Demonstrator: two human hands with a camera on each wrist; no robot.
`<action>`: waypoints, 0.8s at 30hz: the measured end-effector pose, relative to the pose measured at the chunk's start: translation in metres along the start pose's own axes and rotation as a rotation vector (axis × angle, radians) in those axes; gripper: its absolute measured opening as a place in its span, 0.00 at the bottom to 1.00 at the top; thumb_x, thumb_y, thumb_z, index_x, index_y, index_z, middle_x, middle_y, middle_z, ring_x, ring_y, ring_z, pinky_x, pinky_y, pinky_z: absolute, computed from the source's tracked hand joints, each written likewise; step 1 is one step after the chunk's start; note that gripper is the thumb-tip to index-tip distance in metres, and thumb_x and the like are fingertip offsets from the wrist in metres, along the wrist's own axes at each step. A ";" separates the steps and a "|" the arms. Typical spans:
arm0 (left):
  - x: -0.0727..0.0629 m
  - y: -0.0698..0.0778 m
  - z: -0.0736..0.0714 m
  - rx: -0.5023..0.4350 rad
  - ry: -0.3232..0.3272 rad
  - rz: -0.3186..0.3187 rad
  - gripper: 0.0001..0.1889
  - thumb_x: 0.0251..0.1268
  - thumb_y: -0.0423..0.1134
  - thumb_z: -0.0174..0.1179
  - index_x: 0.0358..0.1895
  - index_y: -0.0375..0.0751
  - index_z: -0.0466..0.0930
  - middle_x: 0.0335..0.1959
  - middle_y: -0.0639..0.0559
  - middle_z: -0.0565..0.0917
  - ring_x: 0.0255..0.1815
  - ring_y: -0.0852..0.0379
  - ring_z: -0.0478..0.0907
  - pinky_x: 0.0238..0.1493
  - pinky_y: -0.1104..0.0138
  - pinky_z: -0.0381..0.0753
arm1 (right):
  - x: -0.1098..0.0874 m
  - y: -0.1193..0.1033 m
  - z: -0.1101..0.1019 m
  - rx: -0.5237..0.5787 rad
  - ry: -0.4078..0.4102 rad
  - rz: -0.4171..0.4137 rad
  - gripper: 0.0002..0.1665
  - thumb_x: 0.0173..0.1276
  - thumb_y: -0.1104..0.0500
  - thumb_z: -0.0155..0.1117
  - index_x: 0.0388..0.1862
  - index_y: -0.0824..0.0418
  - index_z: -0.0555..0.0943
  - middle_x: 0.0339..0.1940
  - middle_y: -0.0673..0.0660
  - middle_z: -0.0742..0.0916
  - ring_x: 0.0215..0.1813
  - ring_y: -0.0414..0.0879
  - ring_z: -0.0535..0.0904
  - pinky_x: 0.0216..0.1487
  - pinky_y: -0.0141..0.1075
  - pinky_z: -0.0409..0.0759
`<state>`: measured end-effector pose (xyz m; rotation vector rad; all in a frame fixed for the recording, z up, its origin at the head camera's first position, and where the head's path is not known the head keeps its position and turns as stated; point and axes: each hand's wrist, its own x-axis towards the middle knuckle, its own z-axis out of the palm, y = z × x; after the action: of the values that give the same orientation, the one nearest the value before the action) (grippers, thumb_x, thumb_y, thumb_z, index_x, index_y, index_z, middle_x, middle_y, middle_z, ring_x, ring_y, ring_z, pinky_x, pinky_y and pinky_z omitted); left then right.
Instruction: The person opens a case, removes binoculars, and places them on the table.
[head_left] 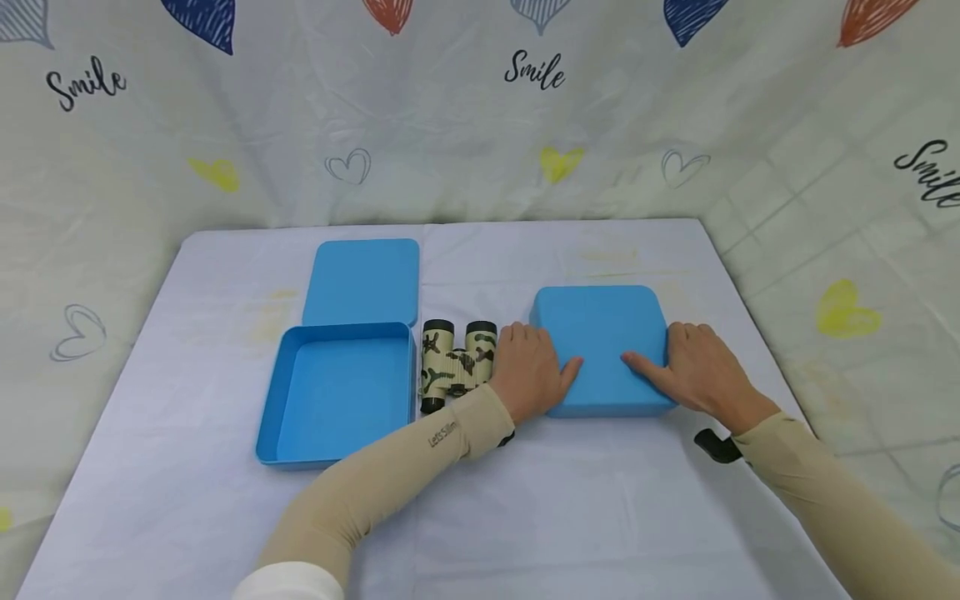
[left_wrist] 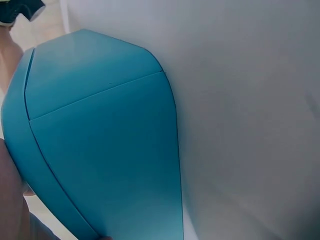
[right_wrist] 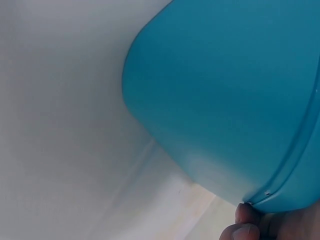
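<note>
A closed blue box [head_left: 603, 333] with rounded corners sits right of the table's middle. My left hand [head_left: 528, 371] grips its left side, thumb over the top edge. On the opposite side, my right hand [head_left: 701, 367] holds it in the same way, its thumb lying on the top. The left wrist view shows the box's side [left_wrist: 105, 160] with a lid seam along it. In the right wrist view, fingertips [right_wrist: 245, 215] touch the box near that seam. Camouflage-patterned binoculars [head_left: 437, 358] lie just left of my left hand, partly hidden by it.
An open blue box [head_left: 345, 392] stands on the left, beside the binoculars. Behind it lies a flat blue lid [head_left: 363, 279]. A white cloth [head_left: 480, 533] covers the table, and a printed curtain [head_left: 450, 108] hangs around the back and sides.
</note>
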<state>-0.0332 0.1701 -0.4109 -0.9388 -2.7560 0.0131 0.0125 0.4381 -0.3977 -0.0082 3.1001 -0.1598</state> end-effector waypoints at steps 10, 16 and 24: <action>-0.011 -0.006 -0.003 0.012 -0.017 0.006 0.34 0.80 0.68 0.37 0.31 0.45 0.79 0.31 0.50 0.86 0.38 0.52 0.81 0.46 0.61 0.78 | -0.006 -0.011 0.001 0.001 -0.003 0.003 0.46 0.71 0.28 0.57 0.38 0.75 0.74 0.26 0.65 0.79 0.37 0.61 0.77 0.45 0.53 0.72; -0.015 -0.008 -0.005 0.013 -0.032 0.015 0.34 0.79 0.69 0.36 0.31 0.45 0.79 0.30 0.51 0.85 0.37 0.53 0.81 0.44 0.62 0.77 | -0.010 -0.016 0.003 0.004 0.012 -0.003 0.44 0.71 0.29 0.59 0.36 0.75 0.74 0.24 0.64 0.78 0.34 0.59 0.77 0.45 0.53 0.72; -0.022 -0.015 -0.006 0.021 -0.015 0.027 0.33 0.79 0.68 0.38 0.29 0.46 0.77 0.28 0.51 0.85 0.36 0.52 0.81 0.42 0.62 0.76 | -0.012 -0.024 0.005 -0.001 0.018 -0.016 0.44 0.70 0.29 0.60 0.36 0.74 0.74 0.24 0.64 0.79 0.34 0.60 0.77 0.45 0.53 0.73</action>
<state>-0.0236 0.1442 -0.4083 -0.9744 -2.7508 0.0542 0.0244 0.4137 -0.3995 -0.0315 3.1191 -0.1605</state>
